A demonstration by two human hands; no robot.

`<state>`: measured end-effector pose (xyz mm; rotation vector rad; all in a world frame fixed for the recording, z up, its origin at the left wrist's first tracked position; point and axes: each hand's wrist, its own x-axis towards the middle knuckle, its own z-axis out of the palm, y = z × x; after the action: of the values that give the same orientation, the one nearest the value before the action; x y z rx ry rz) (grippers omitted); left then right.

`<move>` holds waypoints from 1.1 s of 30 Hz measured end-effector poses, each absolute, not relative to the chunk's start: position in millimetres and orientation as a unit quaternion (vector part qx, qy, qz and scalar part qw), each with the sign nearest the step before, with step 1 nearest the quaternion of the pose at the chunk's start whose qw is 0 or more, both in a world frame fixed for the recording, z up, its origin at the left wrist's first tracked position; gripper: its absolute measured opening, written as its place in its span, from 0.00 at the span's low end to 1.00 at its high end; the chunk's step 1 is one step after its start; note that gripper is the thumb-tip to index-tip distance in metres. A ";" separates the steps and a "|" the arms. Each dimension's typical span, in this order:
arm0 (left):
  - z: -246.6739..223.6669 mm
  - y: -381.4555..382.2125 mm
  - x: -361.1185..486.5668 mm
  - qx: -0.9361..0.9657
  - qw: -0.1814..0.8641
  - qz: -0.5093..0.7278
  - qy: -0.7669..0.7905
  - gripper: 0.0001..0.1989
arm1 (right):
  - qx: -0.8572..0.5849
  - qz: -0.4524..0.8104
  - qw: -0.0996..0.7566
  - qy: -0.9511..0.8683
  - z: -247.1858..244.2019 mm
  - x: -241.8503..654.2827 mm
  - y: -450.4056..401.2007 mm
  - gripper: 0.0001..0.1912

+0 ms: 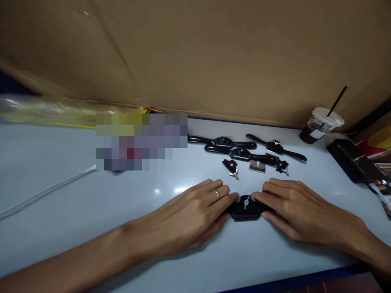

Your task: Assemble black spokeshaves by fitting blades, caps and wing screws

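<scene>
A black spokeshave (246, 206) lies low over the white table, its wing screw facing up and a thin blade edge along its near side. My left hand (203, 207) is closed round its left handle, a ring on one finger. Round the right handle, my right hand (291, 207) is closed too. Both handles are mostly hidden under the fingers. Just beyond sit a loose black cap with a wing screw (230, 167), a flat metal blade (257, 166) and a second cap with a screw (282, 167).
Farther back lie black spokeshave bodies (224, 142), (241, 153) and an assembled spokeshave (276, 148). A plastic cup with a straw (320, 124) and a phone (356, 158) stand at right. A blurred patch covers part of the left; a white cable (49, 190) runs from it. Cardboard (214, 57) walls the back.
</scene>
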<state>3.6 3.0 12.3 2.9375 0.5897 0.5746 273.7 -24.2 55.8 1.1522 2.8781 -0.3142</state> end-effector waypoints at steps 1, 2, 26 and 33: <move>11.3 3.0 3.2 0.961 0.046 0.190 0.195 0.11 | 0.367 -0.096 0.000 0.925 55.8 274.2 -24.6 0.10; 10.5 3.1 2.7 0.960 0.048 0.192 0.196 0.10 | 0.363 -0.087 -0.021 0.927 55.8 274.4 -24.8 0.11; 10.8 1.3 5.5 0.966 0.026 0.184 0.180 0.08 | 0.336 -0.031 -0.140 0.931 38.5 259.3 -20.0 0.14; 16.1 1.0 4.7 0.969 0.039 0.158 0.188 0.19 | 0.364 -0.107 -0.029 0.925 58.2 271.6 -21.3 0.15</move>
<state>4.7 1.0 16.1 2.9702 0.5769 0.4846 271.6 -21.3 58.2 1.1649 2.9592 -0.3428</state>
